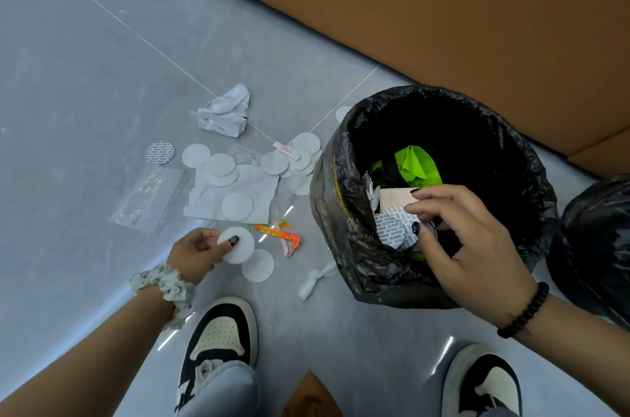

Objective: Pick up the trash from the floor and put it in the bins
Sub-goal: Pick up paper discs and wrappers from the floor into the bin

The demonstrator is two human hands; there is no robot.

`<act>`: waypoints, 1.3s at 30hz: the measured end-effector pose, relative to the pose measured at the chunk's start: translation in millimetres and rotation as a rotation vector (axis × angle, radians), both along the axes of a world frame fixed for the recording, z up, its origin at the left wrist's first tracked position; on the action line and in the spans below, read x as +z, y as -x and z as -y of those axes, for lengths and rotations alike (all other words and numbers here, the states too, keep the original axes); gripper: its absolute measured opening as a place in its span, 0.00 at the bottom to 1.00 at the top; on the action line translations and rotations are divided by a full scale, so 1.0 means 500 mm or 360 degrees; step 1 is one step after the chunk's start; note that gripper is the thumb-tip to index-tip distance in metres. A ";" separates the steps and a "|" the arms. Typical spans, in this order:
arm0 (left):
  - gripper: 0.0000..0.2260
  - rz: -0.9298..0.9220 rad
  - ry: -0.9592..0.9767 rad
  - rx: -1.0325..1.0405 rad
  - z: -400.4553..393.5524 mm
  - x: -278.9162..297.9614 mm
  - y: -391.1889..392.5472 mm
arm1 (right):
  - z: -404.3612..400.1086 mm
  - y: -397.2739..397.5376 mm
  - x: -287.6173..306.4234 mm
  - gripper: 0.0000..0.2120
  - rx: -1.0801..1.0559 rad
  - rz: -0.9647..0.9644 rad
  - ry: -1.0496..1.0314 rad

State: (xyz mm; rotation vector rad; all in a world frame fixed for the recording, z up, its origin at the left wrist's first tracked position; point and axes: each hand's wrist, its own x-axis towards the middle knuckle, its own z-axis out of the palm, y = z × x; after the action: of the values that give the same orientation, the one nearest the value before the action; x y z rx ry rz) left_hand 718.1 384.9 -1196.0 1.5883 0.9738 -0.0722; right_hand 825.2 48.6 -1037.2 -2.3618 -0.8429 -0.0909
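Note:
My left hand (197, 253) pinches a white round pad (238, 251) low over the grey floor. Several more white pads (221, 164) lie scattered on a white paper sheet (262, 188) and around it. My right hand (467, 242) hovers over the mouth of the black-bagged bin (335, 171), fingers loosely spread. A printed disc (390, 229) lies just under its thumb, and I cannot tell whether the thumb touches it. Inside the bin are green plastic (417, 166) and paper scraps.
On the floor lie crumpled paper (225, 111), an orange wrapper (279, 234), a clear plastic bag (146, 198), a twisted tissue (315, 278) and a printed disc (159, 153). A second black-bagged bin (596, 229) stands right. Brown furniture (443, 24) runs behind. My shoes (221, 334) are below.

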 end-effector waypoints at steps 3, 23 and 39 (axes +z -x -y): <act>0.12 -0.0137 -0.0201 -0.0511 0.022 -0.013 0.000 | 0.001 -0.018 -0.001 0.11 -0.0011 0.0080 0.0000; 0.19 -0.0211 -0.0439 -0.1120 0.108 0.016 -0.025 | 0.005 -0.059 0.001 0.09 0.0014 0.0168 0.0027; 0.06 -0.0343 -0.0581 -0.1275 0.226 -0.006 -0.024 | 0.019 -0.053 0.001 0.10 -0.0027 0.0138 -0.0002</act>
State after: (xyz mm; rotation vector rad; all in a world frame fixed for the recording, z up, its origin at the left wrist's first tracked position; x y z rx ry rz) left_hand 730.1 271.9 -1199.0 2.2668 0.4640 -0.6597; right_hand 851.7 38.8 -1036.8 -2.3786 -0.8641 -0.2021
